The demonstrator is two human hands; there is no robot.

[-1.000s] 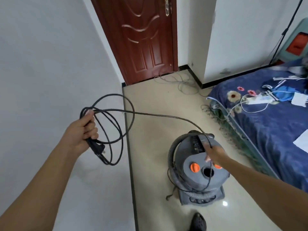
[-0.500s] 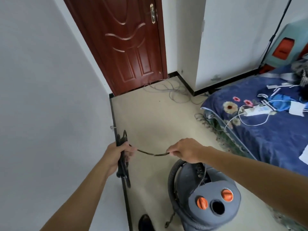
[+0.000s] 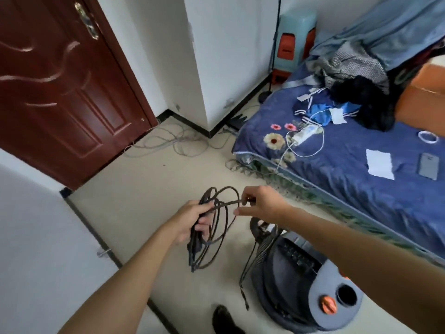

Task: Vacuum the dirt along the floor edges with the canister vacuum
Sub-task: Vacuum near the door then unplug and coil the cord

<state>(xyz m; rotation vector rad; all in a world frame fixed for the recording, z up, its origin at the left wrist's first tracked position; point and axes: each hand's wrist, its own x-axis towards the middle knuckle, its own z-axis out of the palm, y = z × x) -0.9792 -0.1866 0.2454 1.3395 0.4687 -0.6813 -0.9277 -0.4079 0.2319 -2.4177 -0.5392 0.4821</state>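
Note:
The grey canister vacuum (image 3: 313,283) with an orange knob stands on the beige floor at the lower right, its ribbed hose curled round the top. My left hand (image 3: 190,221) grips a bundle of black power cord (image 3: 216,247) wound into several hanging loops. My right hand (image 3: 261,204) pinches a strand of the same cord just right of the bundle, above the vacuum. The cord runs down from my right hand to the vacuum.
A dark red door (image 3: 60,92) is at the upper left, with grey cables (image 3: 173,143) tangled on the floor before it. A bed with a blue floral cover (image 3: 349,169) fills the right side, strewn with clothes and a power strip. A black baseboard (image 3: 96,235) runs along the left wall.
My hands have come closer together and another loop of cord has been gathered into the left hand's bundle. The view has swung to the right, showing more of the bed.

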